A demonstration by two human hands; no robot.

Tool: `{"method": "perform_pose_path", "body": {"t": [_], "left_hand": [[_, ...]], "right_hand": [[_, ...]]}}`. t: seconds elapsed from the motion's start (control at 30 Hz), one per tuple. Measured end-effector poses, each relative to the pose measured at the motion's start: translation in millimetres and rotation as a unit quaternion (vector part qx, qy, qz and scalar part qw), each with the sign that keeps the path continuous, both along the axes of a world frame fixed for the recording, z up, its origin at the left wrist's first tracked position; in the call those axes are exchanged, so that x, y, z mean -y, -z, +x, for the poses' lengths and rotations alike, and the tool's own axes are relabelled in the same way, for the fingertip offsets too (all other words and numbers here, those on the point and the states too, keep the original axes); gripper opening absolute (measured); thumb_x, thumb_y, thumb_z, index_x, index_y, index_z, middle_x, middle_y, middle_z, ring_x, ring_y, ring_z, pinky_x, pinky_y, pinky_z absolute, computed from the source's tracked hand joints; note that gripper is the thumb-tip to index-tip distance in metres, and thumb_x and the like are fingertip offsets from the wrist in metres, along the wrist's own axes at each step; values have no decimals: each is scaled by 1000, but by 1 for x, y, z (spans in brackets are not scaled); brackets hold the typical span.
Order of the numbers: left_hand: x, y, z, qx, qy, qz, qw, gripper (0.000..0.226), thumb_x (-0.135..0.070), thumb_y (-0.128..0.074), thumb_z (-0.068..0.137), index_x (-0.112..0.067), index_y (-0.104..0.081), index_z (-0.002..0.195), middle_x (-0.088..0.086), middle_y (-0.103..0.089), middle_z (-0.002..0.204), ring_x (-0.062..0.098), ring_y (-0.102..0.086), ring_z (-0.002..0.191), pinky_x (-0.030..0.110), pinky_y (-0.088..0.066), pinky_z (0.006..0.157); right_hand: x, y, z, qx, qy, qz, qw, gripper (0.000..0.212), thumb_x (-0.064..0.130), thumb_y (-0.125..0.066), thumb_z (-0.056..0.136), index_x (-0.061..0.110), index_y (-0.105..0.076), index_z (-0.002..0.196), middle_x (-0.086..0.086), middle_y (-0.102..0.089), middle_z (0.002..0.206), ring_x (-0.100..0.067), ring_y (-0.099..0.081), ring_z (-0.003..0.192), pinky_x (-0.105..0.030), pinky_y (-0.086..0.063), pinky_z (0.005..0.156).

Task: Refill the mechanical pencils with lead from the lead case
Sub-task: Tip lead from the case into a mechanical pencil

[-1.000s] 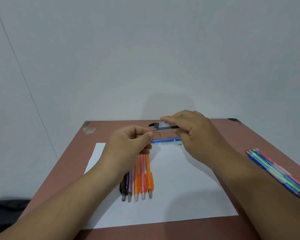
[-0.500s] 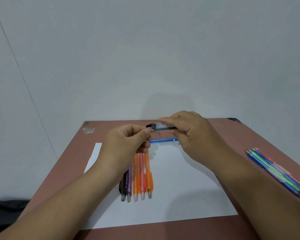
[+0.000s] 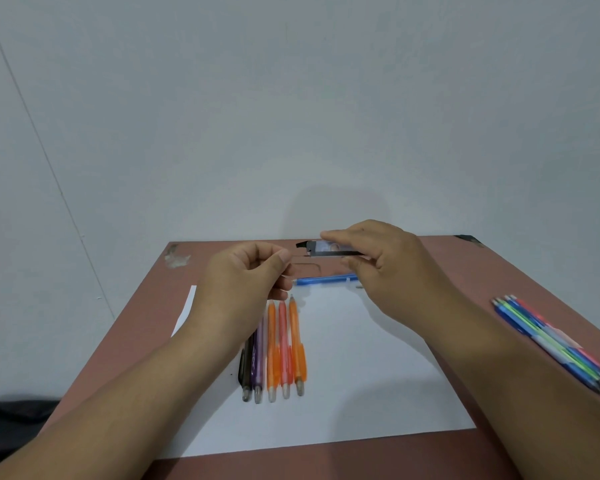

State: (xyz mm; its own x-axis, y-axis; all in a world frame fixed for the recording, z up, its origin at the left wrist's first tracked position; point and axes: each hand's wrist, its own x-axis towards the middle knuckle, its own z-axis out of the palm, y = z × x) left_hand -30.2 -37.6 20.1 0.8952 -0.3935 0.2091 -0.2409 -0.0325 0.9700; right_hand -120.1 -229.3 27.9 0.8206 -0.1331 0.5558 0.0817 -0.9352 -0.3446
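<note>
My right hand [image 3: 388,271] holds the small black-and-clear lead case [image 3: 329,249] level above the table's far side, its open black end pointing left. My left hand [image 3: 246,282] hovers just left of that end, with thumb and forefinger pinched together as on a lead too thin to see clearly. A blue mechanical pencil [image 3: 323,280] lies crosswise on the table under the case. Below my left hand, a row of black, purple and three orange pencils [image 3: 274,351] lies on the white paper [image 3: 361,393], tips towards me.
A bundle of blue, green and pink pencils [image 3: 551,341] lies along the right edge of the brown table [image 3: 136,323]. A grey wall stands right behind the table. A dark object [image 3: 11,420] sits on the floor at the lower left.
Both hands rose slightly. My left hand's pinched fingers drew a little to the left, away from the case's open end. The pencils on the table did not move.
</note>
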Motion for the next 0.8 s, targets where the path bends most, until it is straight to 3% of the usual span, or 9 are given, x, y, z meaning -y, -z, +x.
{"method": "perform_pose_path", "body": {"t": [0.17, 0.3, 0.4, 0.6, 0.73, 0.8], "left_hand": [[-3, -3, 4, 63, -32, 29, 997, 14, -26, -61, 99, -24, -71, 89, -8, -74, 77, 9, -69, 66, 33, -61, 73], [-7, -8, 6, 77, -59, 35, 995, 17, -26, -59, 100, -23, -70, 88, -10, -73, 76, 8, -69, 66, 17, -53, 61], [-8, -9, 10, 65, -64, 23, 996, 18, -24, -58, 101, -24, -70, 88, -8, -73, 77, 12, -71, 69, 30, -58, 72], [-11, -9, 13, 68, -84, 22, 994, 17, -24, -55, 102, -22, -68, 91, -6, -73, 79, 8, -70, 70, 20, -57, 64], [-13, -12, 12, 54, -82, -1, 995, 19, -21, -51, 104, -12, -65, 95, 1, -70, 80, 5, -69, 61, 31, -61, 72], [-14, -13, 11, 43, -74, -18, 996, 21, -18, -47, 105, -6, -62, 97, 5, -66, 81, 5, -69, 57, 38, -59, 76]], "right_hand": [[0, -2, -2, 13, 3, 28, 1000, 46, 4, -63, 97, 31, -65, 134, 13, -65, 113, -7, -58, 106, -19, -48, 94], [1, -3, -3, 10, 12, 37, 999, 47, 4, -63, 97, 31, -65, 135, 13, -65, 115, -4, -58, 106, -15, -46, 94], [2, -3, -3, 13, 17, 47, 999, 47, 2, -63, 96, 30, -66, 133, 12, -66, 114, -3, -57, 105, -8, -42, 92], [3, -5, -3, 8, 32, 59, 998, 46, 3, -63, 96, 30, -67, 132, 13, -66, 114, -4, -57, 106, -10, -43, 94], [3, -5, -4, 1, 44, 73, 996, 45, 5, -63, 96, 32, -66, 132, 17, -65, 117, 0, -55, 109, -8, -41, 95], [0, -7, -6, 12, 47, 110, 993, 43, 6, -64, 96, 34, -68, 128, 20, -66, 118, 5, -55, 107, -1, -40, 87]]}}
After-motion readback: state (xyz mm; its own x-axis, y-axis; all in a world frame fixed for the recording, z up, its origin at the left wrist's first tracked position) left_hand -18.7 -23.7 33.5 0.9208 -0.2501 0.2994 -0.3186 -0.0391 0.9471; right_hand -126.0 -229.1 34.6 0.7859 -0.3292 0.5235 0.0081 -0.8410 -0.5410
